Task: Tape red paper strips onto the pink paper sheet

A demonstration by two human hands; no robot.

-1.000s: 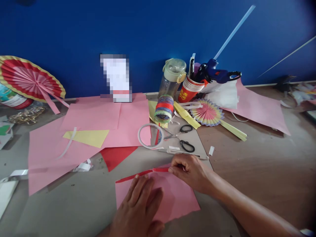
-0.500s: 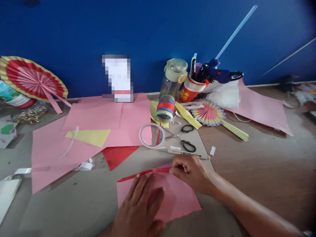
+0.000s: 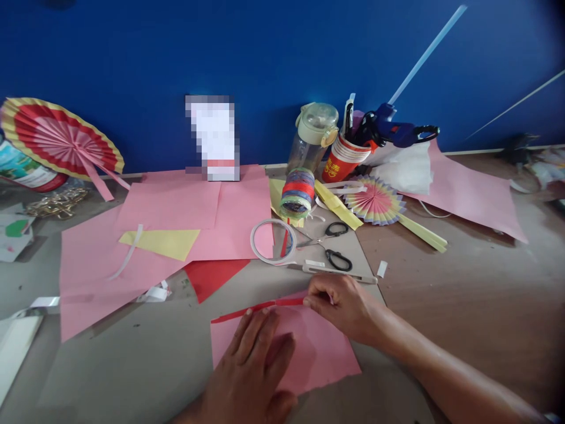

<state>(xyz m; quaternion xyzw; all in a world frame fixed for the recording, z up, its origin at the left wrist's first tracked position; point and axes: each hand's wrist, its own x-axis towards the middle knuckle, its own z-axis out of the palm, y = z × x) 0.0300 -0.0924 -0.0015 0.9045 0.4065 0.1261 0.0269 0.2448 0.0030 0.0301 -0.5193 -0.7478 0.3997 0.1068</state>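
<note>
A pink paper sheet (image 3: pixel 318 353) lies before me with a red paper strip (image 3: pixel 260 308) along its far edge. My left hand (image 3: pixel 249 365) rests flat on the sheet, fingers spread and fingertips by the strip. At the strip's right part, my right hand (image 3: pixel 342 306) pinches the edge between thumb and curled fingers, which partly hide what they grip. Just beyond it lie a utility knife (image 3: pixel 339 274), scissors (image 3: pixel 331 242) with black handles and a roll of white tape (image 3: pixel 252 242).
Larger pink sheets (image 3: pixel 97 259), a yellow piece (image 3: pixel 168 242) and a red piece (image 3: pixel 214 277) lie to the left. Behind stand a phone (image 3: pixel 218 138), a bottle (image 3: pixel 304 141) and a red cup (image 3: pixel 339 162) of tools. Folded paper fans (image 3: pixel 375 200) lie near the wall.
The red strip lies a little flatter along the left part of the edge. Both hands stay almost in place; the view has shifted slightly.
</note>
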